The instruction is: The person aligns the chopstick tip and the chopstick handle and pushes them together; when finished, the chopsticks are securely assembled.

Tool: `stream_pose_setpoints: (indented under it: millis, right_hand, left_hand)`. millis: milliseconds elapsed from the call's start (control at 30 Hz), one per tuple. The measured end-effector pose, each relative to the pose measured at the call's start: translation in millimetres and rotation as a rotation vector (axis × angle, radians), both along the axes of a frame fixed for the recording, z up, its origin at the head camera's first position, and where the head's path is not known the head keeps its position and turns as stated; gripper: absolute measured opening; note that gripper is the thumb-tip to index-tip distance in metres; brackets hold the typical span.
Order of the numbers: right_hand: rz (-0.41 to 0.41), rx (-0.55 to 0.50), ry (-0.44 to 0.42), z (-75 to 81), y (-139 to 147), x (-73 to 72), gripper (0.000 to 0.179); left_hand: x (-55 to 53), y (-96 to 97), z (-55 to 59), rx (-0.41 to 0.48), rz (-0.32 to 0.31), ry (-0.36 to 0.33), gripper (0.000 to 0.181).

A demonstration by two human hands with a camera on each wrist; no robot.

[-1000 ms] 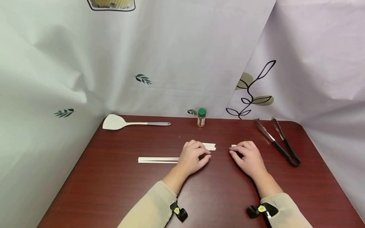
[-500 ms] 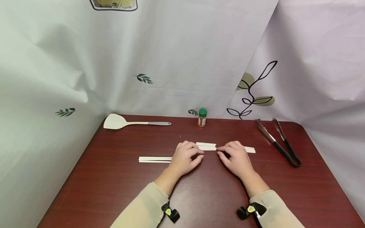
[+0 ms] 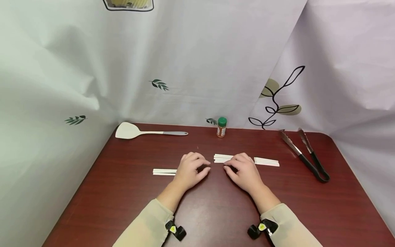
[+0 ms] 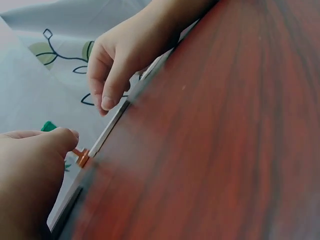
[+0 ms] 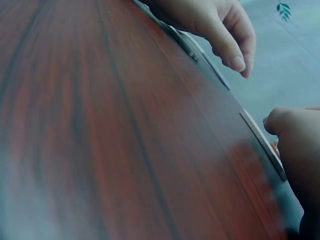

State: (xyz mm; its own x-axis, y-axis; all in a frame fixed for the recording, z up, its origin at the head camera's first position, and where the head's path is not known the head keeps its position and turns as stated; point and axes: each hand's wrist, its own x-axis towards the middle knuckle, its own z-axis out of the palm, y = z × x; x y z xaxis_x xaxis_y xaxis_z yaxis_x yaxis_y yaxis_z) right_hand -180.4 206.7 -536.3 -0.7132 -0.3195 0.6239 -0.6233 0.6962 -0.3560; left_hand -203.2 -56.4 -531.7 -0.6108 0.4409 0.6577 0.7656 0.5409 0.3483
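Note:
Three groups of thin white sticks lie on the table: a left group [image 3: 164, 172], a middle group [image 3: 220, 158] and a right group [image 3: 266, 161]. My left hand [image 3: 189, 172] is at the right end of the left group and covers part of it. Over the front edge of the middle group is my right hand [image 3: 243, 171], hiding some of that group. Both hands have loosely bent fingers, with a gap between thumb and forefinger. Neither appears to hold anything; the left wrist view shows both the left hand [image 4: 35, 175] and right hand [image 4: 130, 55].
A white spatula [image 3: 128, 131] with a grey handle lies at the back left. A small green-capped spice jar [image 3: 221, 127] stands near the back edge. Black-handled metal tongs [image 3: 305, 156] lie spread at the right. Printed cloth [image 3: 191, 61] hangs behind the table.
Both hands have moved left. The right hand has come off the right group, exposing it, and now overlaps the middle group. The left hand has left the middle group and covers more of the left one.

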Motion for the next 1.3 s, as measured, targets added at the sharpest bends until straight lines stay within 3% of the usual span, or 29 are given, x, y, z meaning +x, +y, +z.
stream_pose_setpoints:
  millis: [767, 1067, 1300]
  right_hand:
    - [0.101, 0.051, 0.034, 2.9, -59, -7.6, 0.008]
    - [0.12, 0.086, -0.001, 5.5, -82, -6.5, 0.006]
    - [0.149, 0.102, -0.006, 6.7, -107, -6.7, 0.008]
  left_hand:
    - [6.4, -72.6, -0.8, 0.034, 0.096, 0.019, 0.014]
    - [12.3, -98.0, -1.9, 0.019, 0.134, -0.034, 0.014]
    - [17.3, -127.6, -3.4, 0.023, 0.178, -0.033, 0.016]
